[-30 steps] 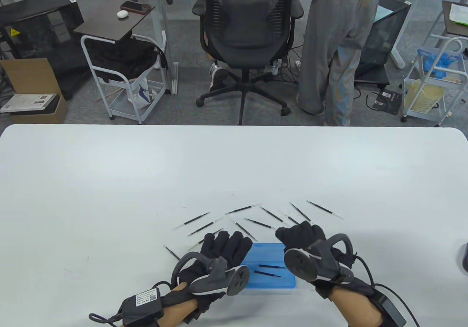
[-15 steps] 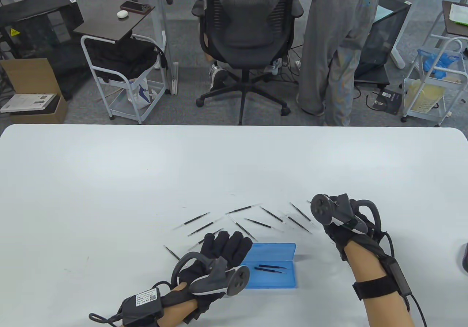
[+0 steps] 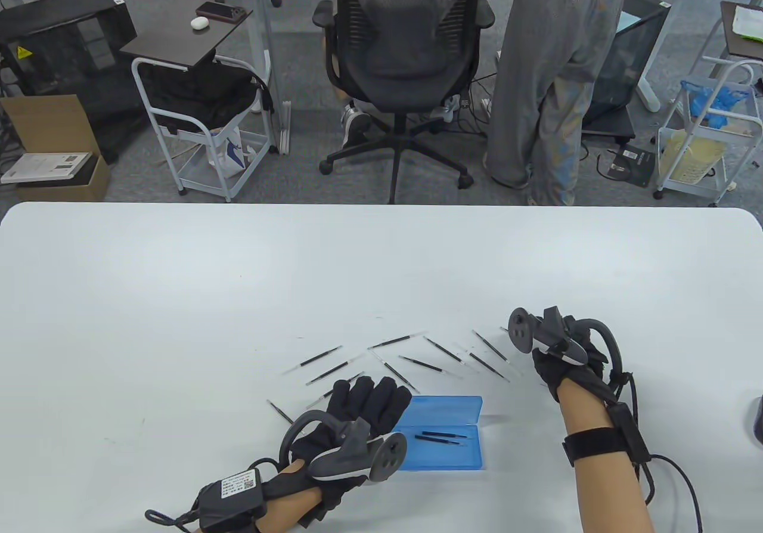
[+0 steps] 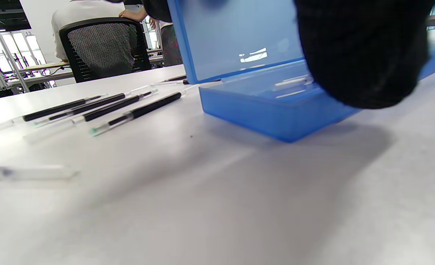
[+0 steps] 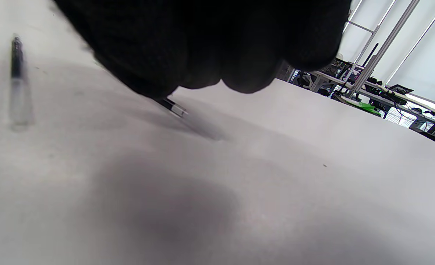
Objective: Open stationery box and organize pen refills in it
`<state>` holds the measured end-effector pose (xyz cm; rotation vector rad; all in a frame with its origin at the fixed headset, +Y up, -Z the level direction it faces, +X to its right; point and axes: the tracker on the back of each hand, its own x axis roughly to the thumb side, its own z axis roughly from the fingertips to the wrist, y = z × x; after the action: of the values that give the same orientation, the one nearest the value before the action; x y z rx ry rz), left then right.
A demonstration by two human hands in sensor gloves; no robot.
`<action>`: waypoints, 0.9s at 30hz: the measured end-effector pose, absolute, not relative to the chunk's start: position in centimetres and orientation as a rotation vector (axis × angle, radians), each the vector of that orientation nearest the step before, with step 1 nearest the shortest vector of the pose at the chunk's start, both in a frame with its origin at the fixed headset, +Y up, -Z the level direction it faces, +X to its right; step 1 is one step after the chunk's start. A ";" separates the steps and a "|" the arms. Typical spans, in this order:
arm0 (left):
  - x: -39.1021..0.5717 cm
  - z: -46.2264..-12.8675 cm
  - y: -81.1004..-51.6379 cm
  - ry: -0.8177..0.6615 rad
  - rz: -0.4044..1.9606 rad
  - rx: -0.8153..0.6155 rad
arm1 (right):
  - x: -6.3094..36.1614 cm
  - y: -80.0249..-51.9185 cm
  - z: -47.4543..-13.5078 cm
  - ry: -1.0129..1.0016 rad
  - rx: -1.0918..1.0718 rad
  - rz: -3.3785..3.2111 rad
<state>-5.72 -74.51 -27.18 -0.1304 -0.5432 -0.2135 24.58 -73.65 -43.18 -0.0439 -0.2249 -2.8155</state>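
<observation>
left hand [image 3: 363, 405]: fingers straight against open box [image 3: 444, 440] lid | right hand [image 3: 560, 357]: seemingly pinching refill [image 5: 173, 106]

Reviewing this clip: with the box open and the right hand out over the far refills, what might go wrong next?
The right hand covers the refill it reaches for, so the thin rod may slip or roll. The left hand steadies the blue box at one end only; a knock might shift it. Loose refills crowd its lid.
</observation>
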 end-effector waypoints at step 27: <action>-5.8 -27.2 -74.5 -0.542 -0.210 -0.133 | 25.1 -75.3 -44.6 -0.252 -0.049 -2.727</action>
<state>-5.77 -74.52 -27.19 -0.1326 -0.5424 -0.2100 25.07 -75.31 -44.62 -0.0493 -0.2522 -2.7274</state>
